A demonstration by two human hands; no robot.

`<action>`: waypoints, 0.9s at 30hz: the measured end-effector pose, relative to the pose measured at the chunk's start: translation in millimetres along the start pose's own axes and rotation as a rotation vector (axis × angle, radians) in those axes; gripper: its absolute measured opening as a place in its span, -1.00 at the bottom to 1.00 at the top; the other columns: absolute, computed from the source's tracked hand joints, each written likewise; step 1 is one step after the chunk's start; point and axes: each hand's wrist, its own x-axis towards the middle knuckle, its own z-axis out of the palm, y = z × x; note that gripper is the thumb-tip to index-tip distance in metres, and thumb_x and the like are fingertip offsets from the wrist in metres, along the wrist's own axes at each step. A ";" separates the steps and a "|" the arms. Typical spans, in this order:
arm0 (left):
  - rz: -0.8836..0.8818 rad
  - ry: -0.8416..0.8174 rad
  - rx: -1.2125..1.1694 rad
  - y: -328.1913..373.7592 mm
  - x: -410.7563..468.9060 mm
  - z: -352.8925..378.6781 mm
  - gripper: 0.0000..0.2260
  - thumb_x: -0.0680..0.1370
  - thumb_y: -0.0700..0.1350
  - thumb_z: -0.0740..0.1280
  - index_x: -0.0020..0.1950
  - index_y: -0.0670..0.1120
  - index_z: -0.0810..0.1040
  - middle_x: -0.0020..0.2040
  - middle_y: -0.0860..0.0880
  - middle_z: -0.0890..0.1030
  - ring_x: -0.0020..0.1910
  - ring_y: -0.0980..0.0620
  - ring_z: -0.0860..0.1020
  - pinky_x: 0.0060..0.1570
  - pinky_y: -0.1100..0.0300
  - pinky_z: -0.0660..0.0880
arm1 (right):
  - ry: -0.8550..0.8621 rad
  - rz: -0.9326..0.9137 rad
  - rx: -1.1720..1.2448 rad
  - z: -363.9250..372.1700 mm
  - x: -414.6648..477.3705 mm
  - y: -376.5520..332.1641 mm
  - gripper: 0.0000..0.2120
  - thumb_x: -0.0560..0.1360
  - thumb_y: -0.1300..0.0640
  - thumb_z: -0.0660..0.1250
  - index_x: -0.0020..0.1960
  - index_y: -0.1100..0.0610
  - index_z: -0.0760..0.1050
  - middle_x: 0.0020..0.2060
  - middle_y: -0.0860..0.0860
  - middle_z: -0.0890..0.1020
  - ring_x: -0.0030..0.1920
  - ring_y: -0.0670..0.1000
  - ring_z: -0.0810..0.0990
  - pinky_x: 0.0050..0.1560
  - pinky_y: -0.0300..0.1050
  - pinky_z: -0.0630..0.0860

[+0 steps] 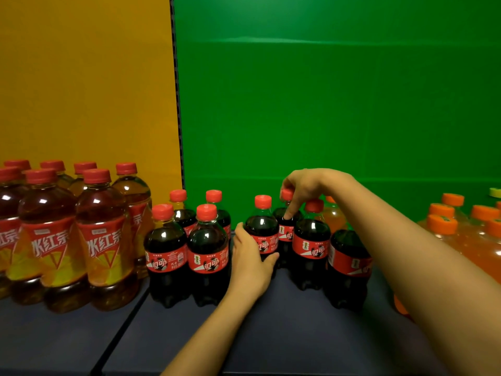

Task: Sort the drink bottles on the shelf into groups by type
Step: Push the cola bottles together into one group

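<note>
On the dark shelf [271, 327], mid-row, the left hand [250, 263] wraps a cola bottle [261, 229], seemingly to draw it toward the cola cluster [187, 253] at nine o'clock. The right hand [303, 191] pinches the neighbouring cola's neck [286, 210] at three o'clock, probably to bring it along.

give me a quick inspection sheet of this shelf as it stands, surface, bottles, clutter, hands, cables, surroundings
surface: dark blue shelf, with a seam running through its left part
job's things: iced tea bottles grouped at left; cola bottles in the middle; orange soda bottles at right, one orange soda bottle behind the colas
clutter: yellow-green object at the right edge, too cut off to identify
grippers: left hand wraps a cola bottle at its label; right hand grips the cap of another cola bottle behind it
cables: nothing seen
surroundings: yellow backboard at left, green backboard at right
</note>
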 end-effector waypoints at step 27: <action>-0.011 0.068 0.100 -8.1 15.7 8.4 -0.36 0.52 -0.10 0.31 0.46 -0.27 0.04 0.43 -0.21 0.24 0.43 -0.12 0.22 0.40 0.06 0.21 | -0.078 0.155 0.092 -2.9 -1.5 -6.5 -0.43 0.33 0.16 0.50 0.28 0.25 0.42 0.21 0.17 0.53 0.16 0.23 0.54 0.21 0.12 0.48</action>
